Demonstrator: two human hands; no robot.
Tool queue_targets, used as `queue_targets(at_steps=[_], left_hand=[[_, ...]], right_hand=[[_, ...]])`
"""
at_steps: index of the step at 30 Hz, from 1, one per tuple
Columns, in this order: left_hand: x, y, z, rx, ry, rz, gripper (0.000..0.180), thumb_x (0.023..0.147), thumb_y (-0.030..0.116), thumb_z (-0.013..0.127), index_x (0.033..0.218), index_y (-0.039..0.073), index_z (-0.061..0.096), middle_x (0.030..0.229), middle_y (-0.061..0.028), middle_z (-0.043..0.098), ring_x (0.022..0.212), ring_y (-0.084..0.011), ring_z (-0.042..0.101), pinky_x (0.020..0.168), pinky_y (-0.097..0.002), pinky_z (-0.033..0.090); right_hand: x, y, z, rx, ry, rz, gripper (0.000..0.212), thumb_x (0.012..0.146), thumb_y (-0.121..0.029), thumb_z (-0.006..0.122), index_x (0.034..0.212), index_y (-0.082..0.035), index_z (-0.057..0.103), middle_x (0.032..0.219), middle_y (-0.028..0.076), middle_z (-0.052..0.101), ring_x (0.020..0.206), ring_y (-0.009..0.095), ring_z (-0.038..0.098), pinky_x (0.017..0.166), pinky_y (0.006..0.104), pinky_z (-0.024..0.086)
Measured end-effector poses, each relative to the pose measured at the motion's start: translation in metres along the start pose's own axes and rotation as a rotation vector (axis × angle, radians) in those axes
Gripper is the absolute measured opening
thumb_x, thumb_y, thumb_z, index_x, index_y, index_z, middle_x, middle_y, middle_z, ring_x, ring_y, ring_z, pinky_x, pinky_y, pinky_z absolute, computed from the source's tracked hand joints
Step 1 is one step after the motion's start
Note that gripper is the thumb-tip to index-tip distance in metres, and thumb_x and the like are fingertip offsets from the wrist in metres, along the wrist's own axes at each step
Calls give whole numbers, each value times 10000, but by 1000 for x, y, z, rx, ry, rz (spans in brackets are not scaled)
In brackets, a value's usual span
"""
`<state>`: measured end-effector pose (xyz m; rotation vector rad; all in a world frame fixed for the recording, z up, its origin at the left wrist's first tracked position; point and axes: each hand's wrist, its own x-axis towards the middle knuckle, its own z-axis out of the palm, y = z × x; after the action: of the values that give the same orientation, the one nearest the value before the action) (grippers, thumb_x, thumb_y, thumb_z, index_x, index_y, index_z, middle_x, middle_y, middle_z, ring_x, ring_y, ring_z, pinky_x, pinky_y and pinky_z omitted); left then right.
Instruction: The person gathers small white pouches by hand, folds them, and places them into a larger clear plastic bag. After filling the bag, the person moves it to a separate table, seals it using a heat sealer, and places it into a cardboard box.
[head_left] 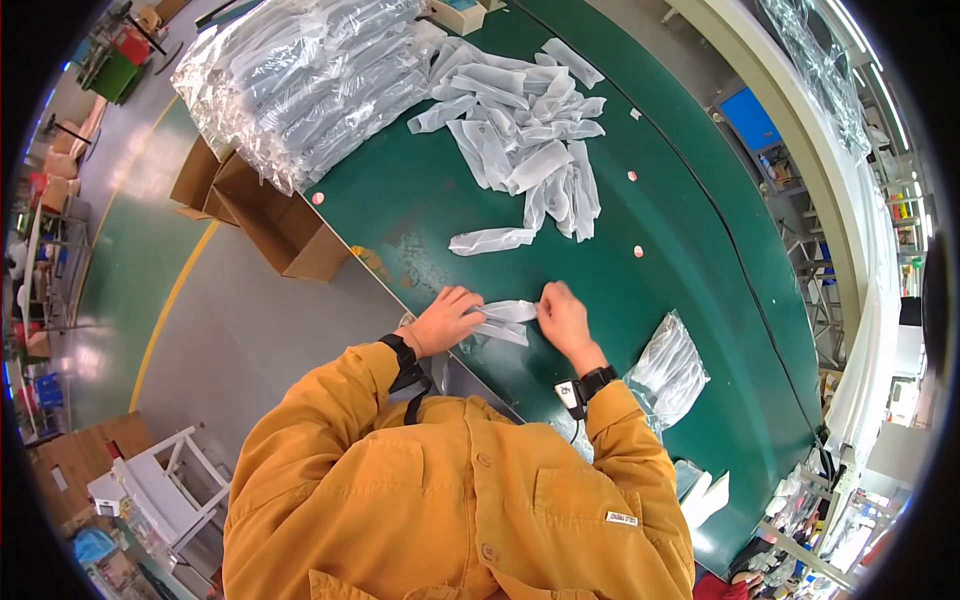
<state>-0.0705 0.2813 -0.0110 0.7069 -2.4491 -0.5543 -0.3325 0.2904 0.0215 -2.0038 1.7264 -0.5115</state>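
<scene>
Close to the green table's near edge, a frosted plastic sleeve stretches between my hands. My left hand is closed on its left end, fingers curled over it. The fingers of my right hand pinch its right end. What lies inside the sleeve cannot be made out. Just beyond my hands a single wrapped piece rests on the table. Farther back is a loose heap of similar frosted sleeves. To the right of my right forearm lies a clear bag of stacked sleeves.
A large clear-wrapped stack of sleeves covers the table's far left. Below that corner stands an open cardboard box on the floor. A black cable runs along the green table. White pieces lie at its lower right.
</scene>
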Motion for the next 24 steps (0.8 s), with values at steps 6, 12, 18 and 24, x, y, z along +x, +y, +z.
queue_targets(at_steps=[6, 12, 18, 24], left_hand=[[12, 2, -4, -9, -102, -20, 550, 656, 108, 760, 1167, 120, 559, 1052, -77, 525, 985, -283, 477, 848, -391, 393], [5, -11, -16, -11, -118, -33, 559, 665, 177, 782, 1179, 120, 570, 1102, -96, 526, 1047, -299, 475, 901, -419, 389], [24, -6, -53, 111, -12, -12, 511, 648, 221, 800, 1104, 113, 594, 1260, -139, 482, 1177, -348, 441, 1002, -481, 352], [18, -40, -24, -44, -118, 38, 551, 638, 212, 803, 1134, 113, 583, 1297, -147, 469, 1186, -350, 441, 1010, -493, 344]], right_hand=[[76, -21, 2, 165, 181, -160, 213, 756, 35, 638, 954, -21, 582, 978, 186, 595, 858, 397, 611, 724, 452, 503], [79, -5, 25, 79, 96, -182, 175, 770, 31, 633, 934, -17, 593, 958, 182, 590, 827, 409, 594, 706, 450, 493], [34, -7, 34, 262, -18, -121, 163, 764, 25, 603, 920, -21, 602, 885, 158, 570, 790, 384, 582, 678, 453, 471], [31, -16, 24, 163, -54, -205, 235, 755, 27, 592, 977, -49, 615, 941, 141, 571, 779, 364, 592, 677, 438, 488]])
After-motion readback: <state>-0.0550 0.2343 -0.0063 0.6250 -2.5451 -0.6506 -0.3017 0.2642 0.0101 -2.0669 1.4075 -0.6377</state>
